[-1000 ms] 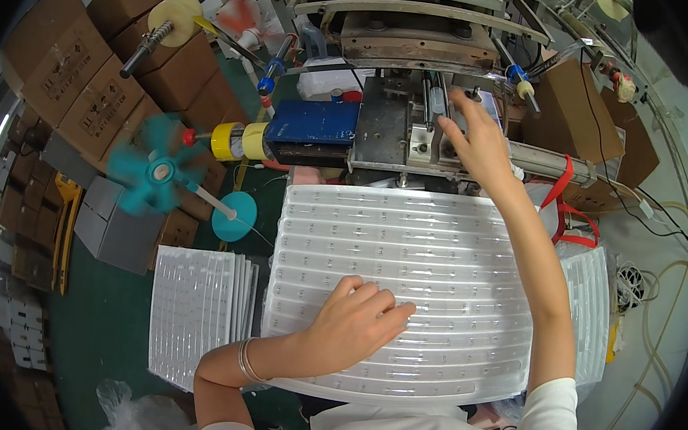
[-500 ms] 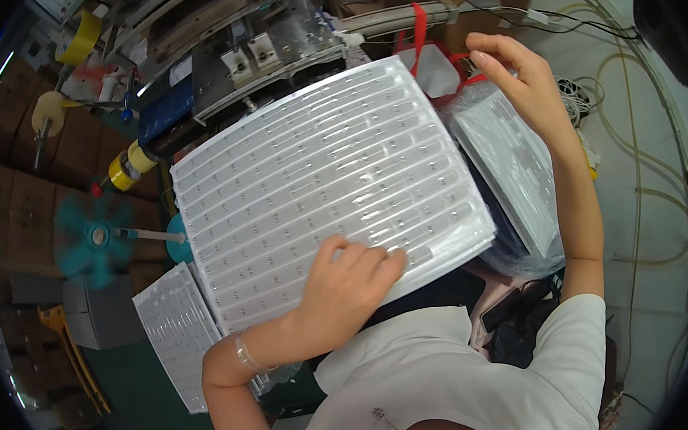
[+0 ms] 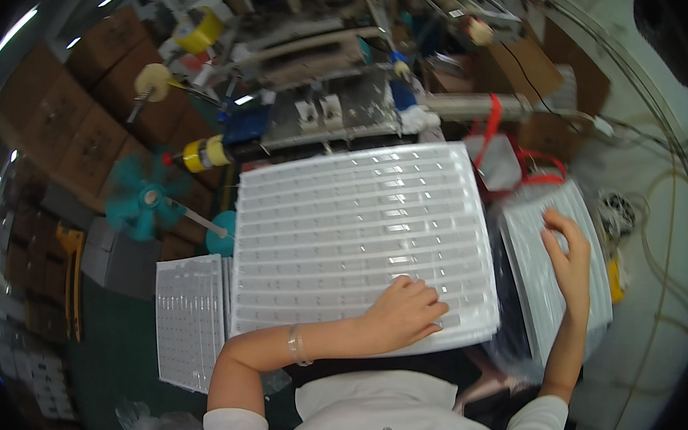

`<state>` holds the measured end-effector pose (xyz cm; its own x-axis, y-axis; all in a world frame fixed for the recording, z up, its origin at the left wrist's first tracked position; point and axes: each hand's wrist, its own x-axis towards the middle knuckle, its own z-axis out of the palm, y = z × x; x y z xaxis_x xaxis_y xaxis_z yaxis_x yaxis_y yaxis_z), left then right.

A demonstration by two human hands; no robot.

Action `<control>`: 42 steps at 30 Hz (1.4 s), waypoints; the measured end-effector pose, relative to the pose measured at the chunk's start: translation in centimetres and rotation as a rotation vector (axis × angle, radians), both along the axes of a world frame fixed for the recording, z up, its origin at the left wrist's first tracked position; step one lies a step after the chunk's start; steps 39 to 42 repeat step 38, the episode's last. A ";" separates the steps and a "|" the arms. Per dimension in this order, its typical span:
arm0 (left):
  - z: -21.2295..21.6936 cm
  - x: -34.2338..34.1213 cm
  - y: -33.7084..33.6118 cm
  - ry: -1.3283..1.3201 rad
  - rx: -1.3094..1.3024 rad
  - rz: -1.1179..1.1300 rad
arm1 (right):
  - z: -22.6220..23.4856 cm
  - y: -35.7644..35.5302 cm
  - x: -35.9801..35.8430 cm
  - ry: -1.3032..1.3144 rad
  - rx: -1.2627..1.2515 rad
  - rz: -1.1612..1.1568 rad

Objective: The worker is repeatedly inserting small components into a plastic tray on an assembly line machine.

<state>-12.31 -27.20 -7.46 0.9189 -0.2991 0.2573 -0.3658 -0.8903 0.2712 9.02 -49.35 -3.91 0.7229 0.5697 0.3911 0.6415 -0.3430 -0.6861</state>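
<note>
A large white ribbed plastic tray (image 3: 319, 221), its rows marked with small dark spots, lies in front of me on top of at least one more like it. Curled against the tray's near right part are the fingers of my left hand (image 3: 405, 313); whatever may be under them is hidden. My right hand (image 3: 571, 257) hovers at or just over a stack of white sheets or trays in clear plastic (image 3: 533, 270), thumb and fingers apart, with nothing seen in it. I cannot tell whether it touches the stack.
A metal machine bed (image 3: 343, 118) stands behind the tray. More white trays (image 3: 186, 316) lean at the left, below a spinning teal fan (image 3: 150, 197). A bag with red straps (image 3: 498, 162) sits behind the right stack. Yellow tape rolls (image 3: 195, 156) and cardboard boxes (image 3: 92, 130) are at far left.
My right hand has come down from near the red straps to the right stack, fingers still apart. My left hand stays curled near the tray's front edge. The whole view has shifted and turned.
</note>
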 end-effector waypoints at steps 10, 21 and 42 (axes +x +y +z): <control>3.2 0.1 16.6 -0.269 0.017 0.782 | -5.2 2.3 3.0 0.208 0.054 -0.026; 5.1 14.3 25.4 -0.537 0.333 0.879 | -6.4 -0.2 0.8 0.271 0.081 -0.178; 3.2 4.5 -1.9 0.059 -0.451 -0.081 | -15.0 -5.1 1.1 0.566 0.230 -0.422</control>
